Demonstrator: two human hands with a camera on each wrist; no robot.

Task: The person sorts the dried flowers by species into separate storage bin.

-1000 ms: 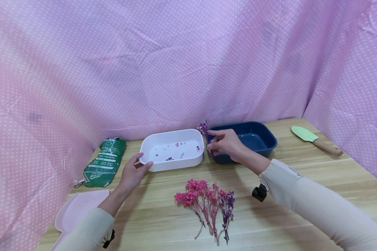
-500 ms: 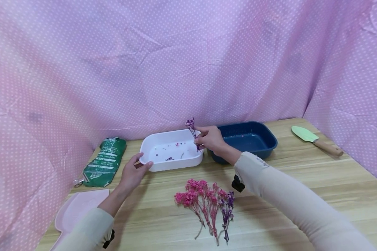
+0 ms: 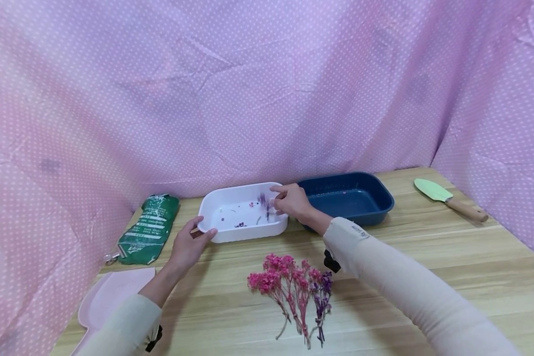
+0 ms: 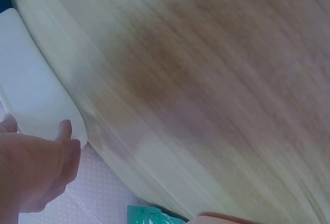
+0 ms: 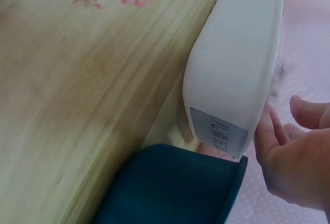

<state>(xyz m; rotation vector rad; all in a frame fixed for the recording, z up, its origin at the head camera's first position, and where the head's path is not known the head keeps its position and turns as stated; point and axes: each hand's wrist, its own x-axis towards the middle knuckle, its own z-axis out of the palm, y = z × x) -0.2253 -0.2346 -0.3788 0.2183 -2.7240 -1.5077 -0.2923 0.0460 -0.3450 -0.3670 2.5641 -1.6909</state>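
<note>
A white plastic tub (image 3: 242,232) stands at the back of the table, with loose petals and stem bits on its bottom. My left hand (image 3: 190,245) holds its near left corner between thumb and fingers. Over the tub's right end is my right hand (image 3: 293,201), its thumb and fingers parted in the right wrist view. A small bunch of purple dried flowers (image 3: 265,201), blurred by motion, is inside the tub's rim, apart from the fingers. More bunches of dried flowers, pink (image 3: 285,277) and purple (image 3: 322,294), lie in front, tied with twine.
Right of the white tub stands a dark blue tub (image 3: 356,200). A green trowel (image 3: 431,190) with a wooden handle lies at the far right. On the left are a green bag (image 3: 149,232) and a pink dustpan-like piece (image 3: 115,294). Polka-dot cloth (image 3: 267,99) hangs behind.
My right hand has moved left from the blue tub to the white tub and let go of the purple flowers, which are dropping into it. My left hand stays on the corner.
</note>
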